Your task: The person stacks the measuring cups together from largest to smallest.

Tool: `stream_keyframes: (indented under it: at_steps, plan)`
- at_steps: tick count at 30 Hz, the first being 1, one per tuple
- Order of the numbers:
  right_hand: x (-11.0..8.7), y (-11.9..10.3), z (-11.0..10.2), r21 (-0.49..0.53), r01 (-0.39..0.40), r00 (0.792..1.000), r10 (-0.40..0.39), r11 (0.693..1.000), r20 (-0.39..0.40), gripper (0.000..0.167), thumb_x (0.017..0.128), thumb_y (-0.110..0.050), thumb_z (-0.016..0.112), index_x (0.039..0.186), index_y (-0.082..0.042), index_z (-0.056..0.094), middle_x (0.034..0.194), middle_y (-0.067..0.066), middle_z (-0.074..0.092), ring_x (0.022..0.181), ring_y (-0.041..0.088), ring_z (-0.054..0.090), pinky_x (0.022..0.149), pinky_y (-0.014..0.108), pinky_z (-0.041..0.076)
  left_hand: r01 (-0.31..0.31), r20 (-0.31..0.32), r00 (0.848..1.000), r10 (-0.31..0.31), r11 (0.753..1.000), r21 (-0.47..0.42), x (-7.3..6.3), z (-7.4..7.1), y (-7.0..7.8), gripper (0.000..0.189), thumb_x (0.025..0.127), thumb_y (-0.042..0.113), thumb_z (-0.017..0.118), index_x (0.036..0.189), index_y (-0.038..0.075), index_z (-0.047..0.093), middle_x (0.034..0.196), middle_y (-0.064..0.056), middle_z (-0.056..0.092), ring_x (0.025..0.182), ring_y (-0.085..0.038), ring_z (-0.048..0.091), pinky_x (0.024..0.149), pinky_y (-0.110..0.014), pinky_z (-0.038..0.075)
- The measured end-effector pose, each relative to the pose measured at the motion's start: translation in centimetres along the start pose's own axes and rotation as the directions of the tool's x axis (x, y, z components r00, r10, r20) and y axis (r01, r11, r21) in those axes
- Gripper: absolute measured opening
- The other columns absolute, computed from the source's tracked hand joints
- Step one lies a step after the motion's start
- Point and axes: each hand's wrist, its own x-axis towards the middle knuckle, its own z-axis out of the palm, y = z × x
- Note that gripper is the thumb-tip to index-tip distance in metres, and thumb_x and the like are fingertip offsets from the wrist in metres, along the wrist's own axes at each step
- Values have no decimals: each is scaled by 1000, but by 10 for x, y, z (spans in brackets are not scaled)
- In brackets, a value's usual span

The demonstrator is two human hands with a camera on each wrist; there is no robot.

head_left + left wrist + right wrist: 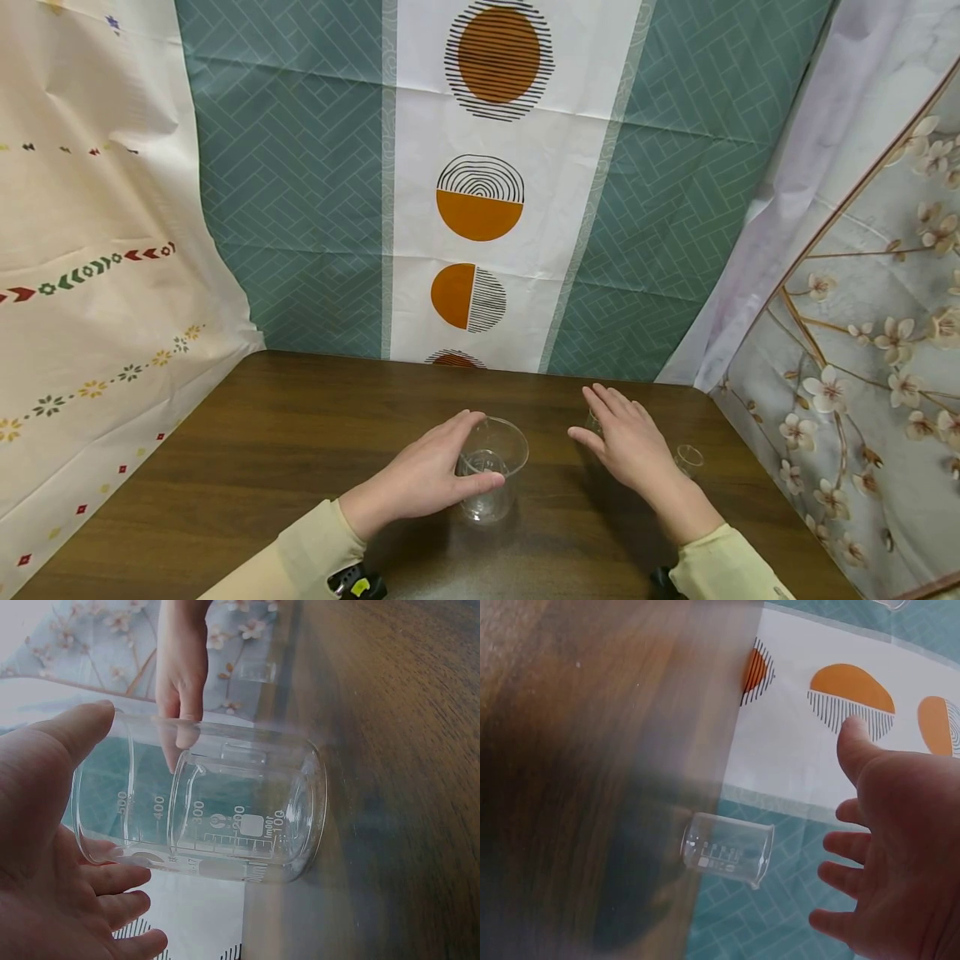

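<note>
A large glass beaker (491, 500) stands upright on the table, with a smaller beaker (225, 817) inside it; white volume marks show on the glass. My left hand (423, 471) is around its upper part, thumb on the near side and fingers on the far side, loosely spread. Whether the skin touches the glass I cannot tell. My right hand (626, 437) hovers over the table farther right, fingers straight and thumb apart, holding nothing. Just beyond it stands a small beaker (727, 847), mostly hidden by the hand in the head view.
Another small glass vessel (688, 460) stands to the right of my right wrist. The brown wooden table (300, 433) is bordered by a patterned cloth (300, 208) at the back, a cream cloth (97, 333) at left and a floral cloth (862, 433) at right.
</note>
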Motion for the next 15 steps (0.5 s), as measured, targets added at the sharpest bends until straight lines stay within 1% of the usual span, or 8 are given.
stream_keyframes:
  at_steps: [6,15]
  plan:
    - [0,3,1,2,-10,1000,10,1000,3,78,107,-48,71,163,1,49,167,26,47,153,50,43,124,72,31,-4,-1,1000,4,1000,-2,0,0,0,96,96,70,75,164,9,47,170,-21,45,156,-39,44,122,-62,41]
    - [1,6,1,-4,-23,1000,23,1000,8,79,107,-47,71,164,2,48,167,27,47,153,51,43,124,72,30,-4,1,1000,4,1000,-1,0,-1,1,97,96,71,75,164,8,46,170,-20,45,156,-38,44,123,-61,41]
